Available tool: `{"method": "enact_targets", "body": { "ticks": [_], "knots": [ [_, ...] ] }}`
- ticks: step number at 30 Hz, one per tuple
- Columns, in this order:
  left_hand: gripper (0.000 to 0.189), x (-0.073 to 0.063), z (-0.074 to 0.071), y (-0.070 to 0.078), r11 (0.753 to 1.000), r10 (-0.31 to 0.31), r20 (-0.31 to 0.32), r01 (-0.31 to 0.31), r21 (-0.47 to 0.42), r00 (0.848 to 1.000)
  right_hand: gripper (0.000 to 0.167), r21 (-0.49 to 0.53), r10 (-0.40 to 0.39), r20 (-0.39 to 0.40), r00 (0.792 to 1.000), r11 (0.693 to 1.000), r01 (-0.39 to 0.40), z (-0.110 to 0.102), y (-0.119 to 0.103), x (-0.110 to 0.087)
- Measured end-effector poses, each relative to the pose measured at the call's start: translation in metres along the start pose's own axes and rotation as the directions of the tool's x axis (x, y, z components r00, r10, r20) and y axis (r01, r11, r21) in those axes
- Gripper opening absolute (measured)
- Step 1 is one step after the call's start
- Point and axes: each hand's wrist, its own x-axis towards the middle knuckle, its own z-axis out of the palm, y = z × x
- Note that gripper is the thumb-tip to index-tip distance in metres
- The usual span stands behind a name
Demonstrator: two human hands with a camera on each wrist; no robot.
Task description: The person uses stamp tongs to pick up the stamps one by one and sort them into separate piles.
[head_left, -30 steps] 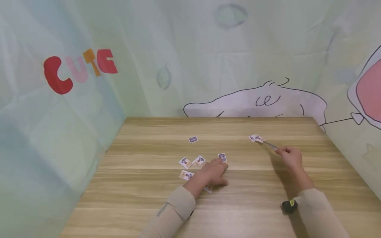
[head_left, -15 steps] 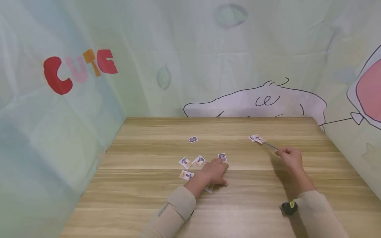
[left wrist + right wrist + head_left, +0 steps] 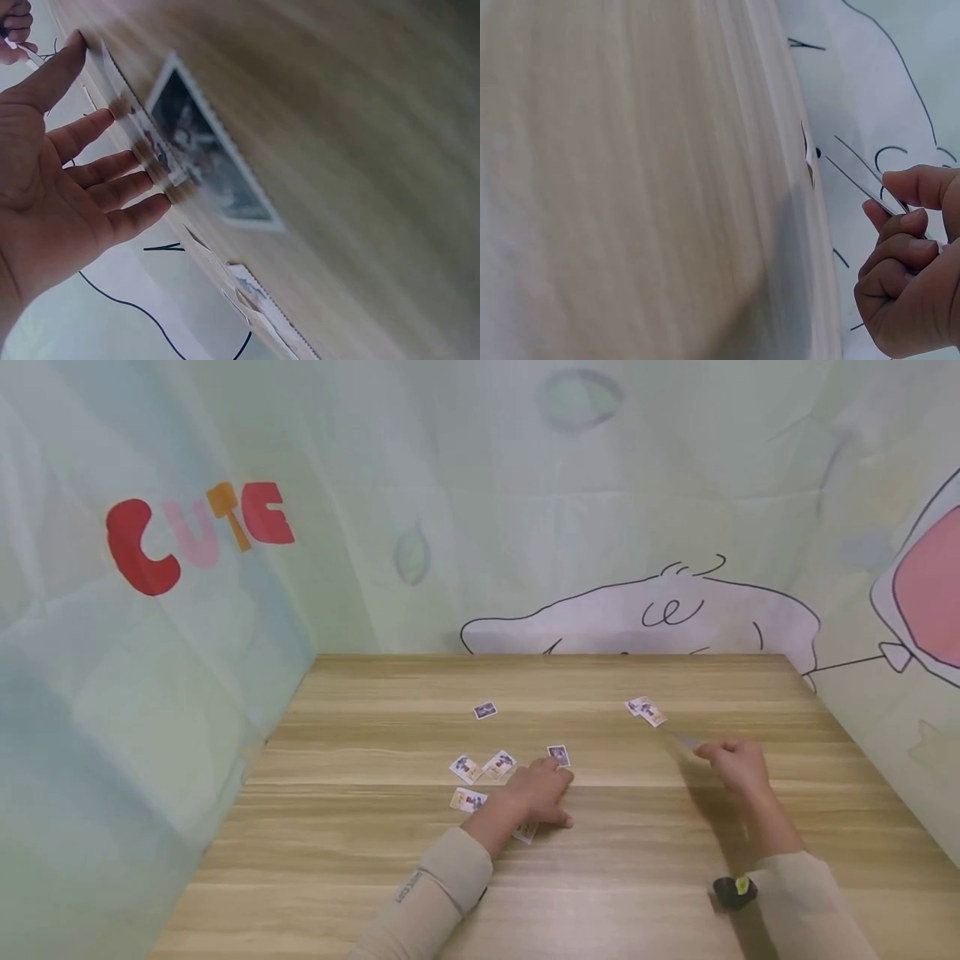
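Hands of a person in beige sleeves (image 3: 420, 897) reach over a pale wood-grain worktop (image 3: 600, 897), seen from the head. The right hand (image 3: 738, 766) pinches slim silver metal tweezers (image 3: 684, 741) between thumb and forefinger, its other fingers curled in toward the palm. In the right wrist view, the two prongs stand apart at their tips. The head view shows them pointing at an overlapping pair of small pale printed paper cards (image 3: 649, 712), which lies flat toward the far right of the worktop; the tips look blurred and near the pair.

The left hand (image 3: 540, 792) is palm down over the middle of the worktop, its fingers straight and spread apart. Its fingertips overlap the near edge of a small dark picture card with a white border (image 3: 558, 753); whether they press on it, I cannot tell. A cream printed card (image 3: 525, 833) shows partly from beneath this hand.

To the left of the hand lie two angled cream cards side by side (image 3: 483, 767), and nearer the person a third cream card (image 3: 467, 799). A second dark card (image 3: 485, 711) lies farther back.

Behind hangs a pale green backdrop (image 3: 360, 510) with colourful letters spelling CUTE (image 3: 142, 547).
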Motion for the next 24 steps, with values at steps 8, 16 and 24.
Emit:
{"method": "enact_targets", "body": {
  "ticks": [8, 16, 24],
  "knots": [
    [0.069, 0.001, -0.001, -0.002, 1.0, 0.01, 0.001, -0.01, -0.013, 1.0, 0.035, 0.005, -0.093, 0.042, 0.995, 0.996, 0.093, 0.01, -0.009, -0.013],
    [0.066, -0.001, 0.001, -0.003, 0.999, 0.009, 0.015, -0.009, -0.035, 1.0, 0.031, -0.044, -0.14, 0.139, 0.98, 0.988, 0.147, 0.027, -0.015, -0.021],
    [0.06, -0.003, -0.002, -0.002, 0.998, 0.042, 0.006, -0.042, 0.038, 0.999, 0.025, -0.063, -0.203, 0.225, 0.953, 0.973, 0.222, 0.042, -0.019, -0.024]
  ]
}}
